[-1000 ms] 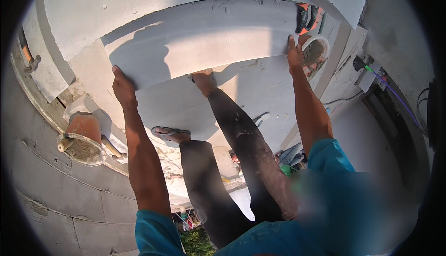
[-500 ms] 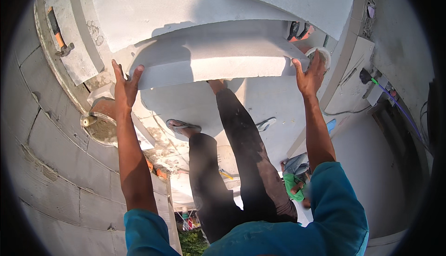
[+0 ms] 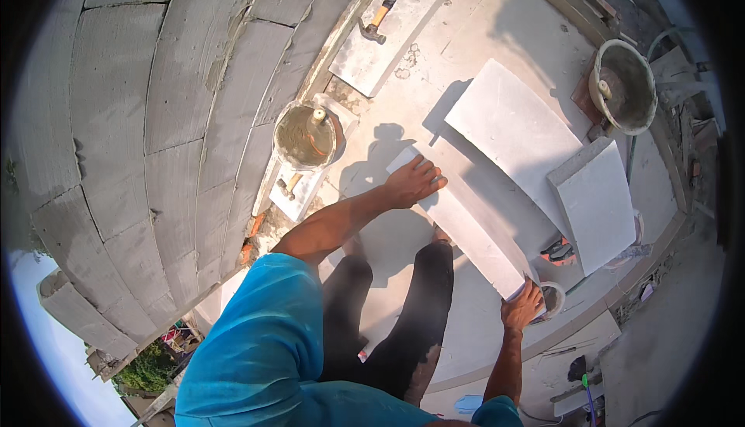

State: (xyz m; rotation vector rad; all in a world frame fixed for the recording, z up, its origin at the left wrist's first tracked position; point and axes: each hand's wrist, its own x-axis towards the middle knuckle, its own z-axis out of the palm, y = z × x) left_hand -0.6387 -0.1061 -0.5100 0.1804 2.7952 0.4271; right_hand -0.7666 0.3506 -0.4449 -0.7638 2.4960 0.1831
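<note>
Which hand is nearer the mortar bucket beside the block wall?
Left. The left hand, on the pale block, is right of the bucket; the right hand, at the block's other end, is farther off.

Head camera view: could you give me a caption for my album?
The left hand and right hand grip a long pale block near its ends, a hammer and bucket nearby.

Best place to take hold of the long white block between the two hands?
Likely both ends, one hand per end, from above on the person's side. The white block is far longer than it is wide, so gripping only one end could let the other sag. The left hand is at its upper-left end, the right hand at its lower-right end.
</note>
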